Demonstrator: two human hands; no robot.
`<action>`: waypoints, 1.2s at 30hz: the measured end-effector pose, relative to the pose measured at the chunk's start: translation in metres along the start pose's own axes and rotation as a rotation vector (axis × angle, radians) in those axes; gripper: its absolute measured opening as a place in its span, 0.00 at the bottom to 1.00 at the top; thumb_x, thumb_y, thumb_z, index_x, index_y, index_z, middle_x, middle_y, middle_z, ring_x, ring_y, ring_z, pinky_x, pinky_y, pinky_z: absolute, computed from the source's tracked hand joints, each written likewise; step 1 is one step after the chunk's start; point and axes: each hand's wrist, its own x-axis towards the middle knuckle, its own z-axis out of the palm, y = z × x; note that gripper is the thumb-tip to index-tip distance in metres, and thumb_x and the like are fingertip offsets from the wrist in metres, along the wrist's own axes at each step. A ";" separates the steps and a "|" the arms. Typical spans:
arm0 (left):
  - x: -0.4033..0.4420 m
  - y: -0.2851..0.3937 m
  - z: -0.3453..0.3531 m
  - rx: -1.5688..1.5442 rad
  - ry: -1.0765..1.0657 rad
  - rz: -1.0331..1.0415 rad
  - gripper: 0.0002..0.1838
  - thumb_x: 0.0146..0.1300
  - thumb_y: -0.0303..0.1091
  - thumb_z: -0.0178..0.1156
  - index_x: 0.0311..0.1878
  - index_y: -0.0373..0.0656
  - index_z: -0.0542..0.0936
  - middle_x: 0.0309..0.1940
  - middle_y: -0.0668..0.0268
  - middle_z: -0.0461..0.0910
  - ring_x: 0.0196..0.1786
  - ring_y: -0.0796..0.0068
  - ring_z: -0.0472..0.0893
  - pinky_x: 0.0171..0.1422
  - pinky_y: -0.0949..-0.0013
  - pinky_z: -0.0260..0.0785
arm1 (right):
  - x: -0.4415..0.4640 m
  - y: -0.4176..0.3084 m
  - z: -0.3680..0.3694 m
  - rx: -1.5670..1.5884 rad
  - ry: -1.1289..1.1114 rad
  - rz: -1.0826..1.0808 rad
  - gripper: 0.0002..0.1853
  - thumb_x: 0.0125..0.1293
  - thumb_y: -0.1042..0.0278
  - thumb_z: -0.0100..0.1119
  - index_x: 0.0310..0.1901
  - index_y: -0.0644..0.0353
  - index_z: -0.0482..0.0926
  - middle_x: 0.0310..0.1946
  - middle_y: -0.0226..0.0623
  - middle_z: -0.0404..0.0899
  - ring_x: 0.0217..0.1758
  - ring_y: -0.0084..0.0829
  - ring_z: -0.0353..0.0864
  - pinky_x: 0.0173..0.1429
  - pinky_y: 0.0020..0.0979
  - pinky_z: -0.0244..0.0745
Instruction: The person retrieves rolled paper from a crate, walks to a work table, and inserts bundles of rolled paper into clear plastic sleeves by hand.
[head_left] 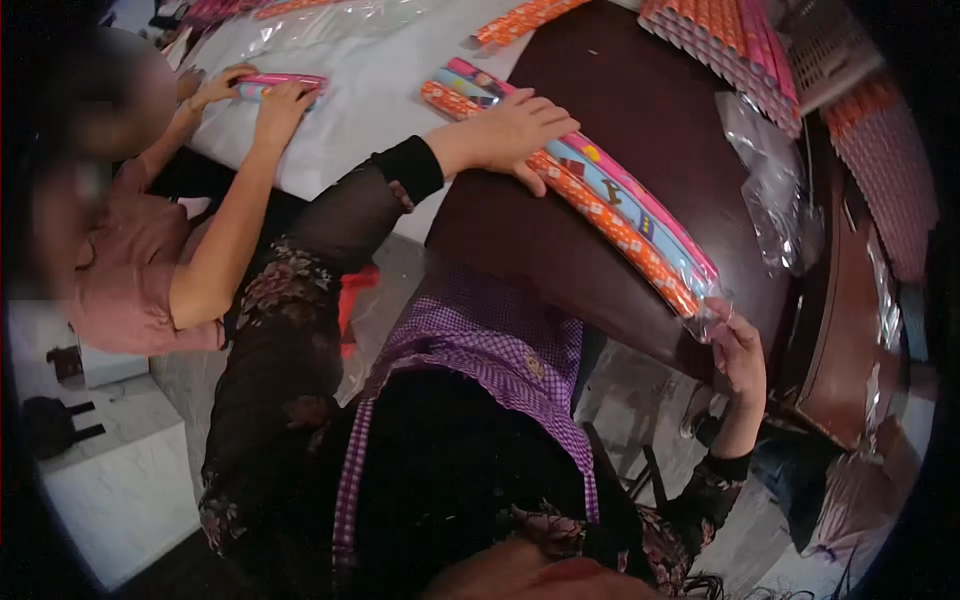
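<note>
A pack of wrapping paper rolls (610, 205) in orange, light blue and pink, covered in clear plastic, lies slantwise on the dark brown tabletop. My left hand (508, 132) rests across its upper part, thumb on the near side and fingers over the far side, gripping it. At the lower end, my right hand (738, 350) has its fingers closed on the loose clear plastic end (712, 318) of the pack.
Stacked orange and pink rolls (725, 45) lie at the back right, more rolls (885, 170) at far right. Crumpled clear plastic (765, 190) lies on the table. At left, a co-worker's hands (285, 105) hold a pink-and-blue pack (268, 80) over a white cloth (370, 60).
</note>
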 end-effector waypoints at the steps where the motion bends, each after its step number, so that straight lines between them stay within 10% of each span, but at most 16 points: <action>1: -0.001 0.000 -0.001 -0.016 0.015 0.031 0.55 0.44 0.65 0.68 0.70 0.41 0.61 0.66 0.54 0.65 0.70 0.54 0.62 0.76 0.49 0.47 | 0.001 0.000 -0.001 -0.076 0.028 0.008 0.22 0.66 0.83 0.42 0.58 0.61 0.78 0.34 0.34 0.82 0.20 0.17 0.68 0.25 0.18 0.65; 11: -0.002 -0.001 -0.002 -0.062 0.023 0.048 0.57 0.42 0.69 0.66 0.70 0.40 0.62 0.66 0.54 0.65 0.71 0.53 0.62 0.76 0.45 0.46 | 0.006 0.000 -0.006 -0.588 0.226 0.218 0.22 0.65 0.82 0.53 0.61 0.64 0.75 0.40 0.32 0.82 0.40 0.19 0.76 0.45 0.24 0.72; 13: -0.002 -0.002 0.001 -0.047 0.028 0.040 0.57 0.42 0.69 0.66 0.71 0.40 0.61 0.66 0.54 0.65 0.71 0.52 0.61 0.76 0.44 0.45 | 0.008 0.025 -0.011 -0.532 0.288 -0.166 0.21 0.67 0.73 0.58 0.62 0.66 0.74 0.36 0.31 0.81 0.38 0.19 0.76 0.43 0.25 0.73; 19: -0.004 -0.001 0.000 -0.054 0.032 0.055 0.56 0.44 0.68 0.66 0.70 0.40 0.61 0.67 0.53 0.65 0.72 0.52 0.61 0.76 0.44 0.46 | -0.007 0.014 -0.009 0.180 0.132 -0.060 0.22 0.70 0.61 0.58 0.58 0.69 0.76 0.21 0.22 0.75 0.19 0.13 0.66 0.22 0.19 0.59; 31: -0.004 -0.011 -0.001 -0.137 0.119 0.120 0.53 0.44 0.69 0.65 0.67 0.39 0.66 0.62 0.56 0.70 0.67 0.55 0.66 0.71 0.45 0.52 | 0.019 -0.039 0.027 -0.312 0.467 0.183 0.14 0.66 0.65 0.64 0.48 0.65 0.83 0.17 0.22 0.72 0.16 0.13 0.63 0.19 0.21 0.55; 36: -0.004 -0.012 0.004 -0.096 0.125 0.121 0.54 0.44 0.68 0.65 0.68 0.37 0.64 0.64 0.53 0.67 0.72 0.51 0.60 0.73 0.42 0.49 | 0.025 -0.025 0.029 -0.041 0.518 0.168 0.12 0.65 0.64 0.65 0.39 0.66 0.84 0.17 0.24 0.73 0.15 0.14 0.63 0.18 0.21 0.56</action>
